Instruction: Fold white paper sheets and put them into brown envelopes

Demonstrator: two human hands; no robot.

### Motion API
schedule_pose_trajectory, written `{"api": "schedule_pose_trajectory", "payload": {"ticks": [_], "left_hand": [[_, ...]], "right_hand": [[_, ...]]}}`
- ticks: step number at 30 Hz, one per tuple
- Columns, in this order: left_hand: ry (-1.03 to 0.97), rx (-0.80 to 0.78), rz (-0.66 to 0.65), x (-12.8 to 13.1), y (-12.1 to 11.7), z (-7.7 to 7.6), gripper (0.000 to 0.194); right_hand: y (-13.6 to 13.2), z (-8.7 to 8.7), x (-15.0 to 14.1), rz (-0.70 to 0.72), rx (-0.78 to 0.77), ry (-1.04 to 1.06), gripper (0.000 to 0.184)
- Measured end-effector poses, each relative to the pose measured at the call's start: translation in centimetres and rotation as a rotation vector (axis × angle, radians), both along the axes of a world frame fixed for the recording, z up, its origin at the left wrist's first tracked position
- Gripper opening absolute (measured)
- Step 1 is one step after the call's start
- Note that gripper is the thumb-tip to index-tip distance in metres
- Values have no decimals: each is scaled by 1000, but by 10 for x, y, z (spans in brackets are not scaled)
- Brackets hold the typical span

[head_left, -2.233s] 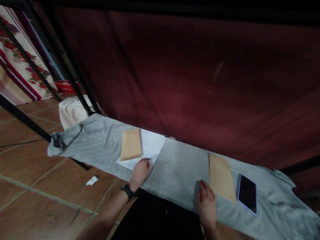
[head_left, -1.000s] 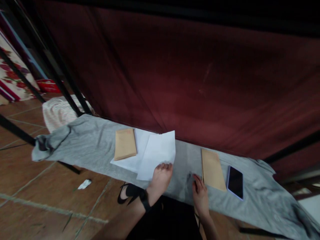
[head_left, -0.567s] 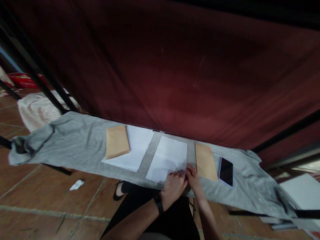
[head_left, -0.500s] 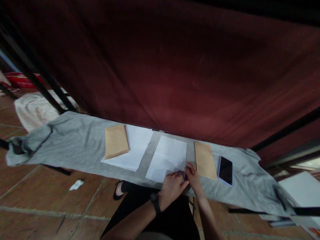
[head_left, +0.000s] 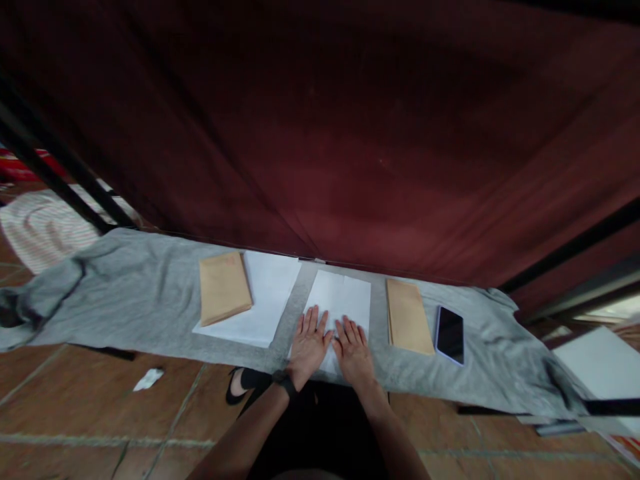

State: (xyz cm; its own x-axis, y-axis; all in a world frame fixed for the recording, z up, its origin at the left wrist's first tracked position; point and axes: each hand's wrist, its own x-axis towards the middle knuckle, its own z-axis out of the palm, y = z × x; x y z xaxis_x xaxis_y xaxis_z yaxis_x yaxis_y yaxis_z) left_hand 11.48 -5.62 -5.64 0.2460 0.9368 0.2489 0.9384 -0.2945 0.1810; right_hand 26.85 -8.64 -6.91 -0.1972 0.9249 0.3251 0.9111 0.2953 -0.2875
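A white sheet of paper (head_left: 333,291) lies on the grey cloth in front of me, with a fold or overlapping edge near its top. Flat on its left part rests my left hand (head_left: 309,343), fingers spread, a dark band on the wrist. My right hand (head_left: 354,350) presses flat on the sheet's right part, fingers stretched out, its thumb close to the left thumb. To the left, more white paper (head_left: 277,287) lies partly under a stack of brown envelopes (head_left: 225,290). Several brown envelopes (head_left: 409,317) sit to the right of my right hand.
A phone (head_left: 450,335) lies right of the envelopes on the grey cloth (head_left: 150,287) covering a narrow bench. A dark red curtain (head_left: 320,133) hangs directly behind. Black metal bars (head_left: 575,250) stand at both sides. A crumpled white scrap (head_left: 149,379) is on the tiled floor.
My hands were together at the sheet's lower right edge, fingers bent. Now they lie flat, side by side, on the sheet; the left has moved left and both reach farther up it.
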Motion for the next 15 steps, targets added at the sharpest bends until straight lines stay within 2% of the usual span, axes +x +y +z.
{"api": "schedule_pose_trajectory", "payload": {"ticks": [5,9,12,15], "left_hand": [[-42,29,120,-4,-9,-1,58],[-57,18,133,-21,-22,-1,56],[-64,5,54,-38,-37,1,55],[-54,-2,-118,-52,-50,6,58]], "right_hand": [[-3,0,28,-63,-11,-4,50],[-13,-3,56,-115,21,-13,51],[-27,-4,65,-137,44,3,52],[-42,-2,62,-59,30,14,55]]}}
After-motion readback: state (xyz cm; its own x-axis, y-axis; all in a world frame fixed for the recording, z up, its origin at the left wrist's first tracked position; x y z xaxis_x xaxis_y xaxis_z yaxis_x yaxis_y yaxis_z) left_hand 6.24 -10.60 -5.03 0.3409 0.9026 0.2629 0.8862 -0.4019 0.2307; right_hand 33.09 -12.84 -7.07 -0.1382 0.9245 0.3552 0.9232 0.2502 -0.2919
